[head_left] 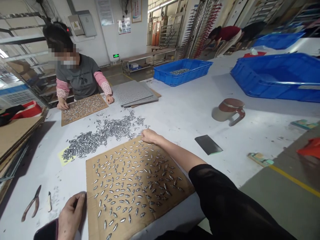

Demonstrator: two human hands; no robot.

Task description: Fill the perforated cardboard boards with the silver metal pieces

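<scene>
A brown cardboard sheet (pixel 91 186) lies before me, with many small silvery spindle-shaped metal pieces (pixel 130 180) spread over it. My left hand (pixel 71 213) is closed, its thumb and fingers pinching the sheet's left edge. At the far right corner, my right hand (pixel 150 136) has its fingers curled in against the cardboard; the fingertips are partly hidden. Just beyond the sheet is a long heap of the same metal pieces (pixel 85 143), its left end partly over a yellow paper (pixel 63 158). Beside my left hand is a dark phone (pixel 47 230).
Pliers (pixel 35 203) and a small knife-like tool (pixel 49 201) lie at left. Across the table, a person (pixel 80 76) handles another piece-covered cardboard (pixel 85 108). Grey sheets (pixel 135 93), blue bins (pixel 182 71), a mug (pixel 228 110) and a dark block (pixel 208 144) stand right.
</scene>
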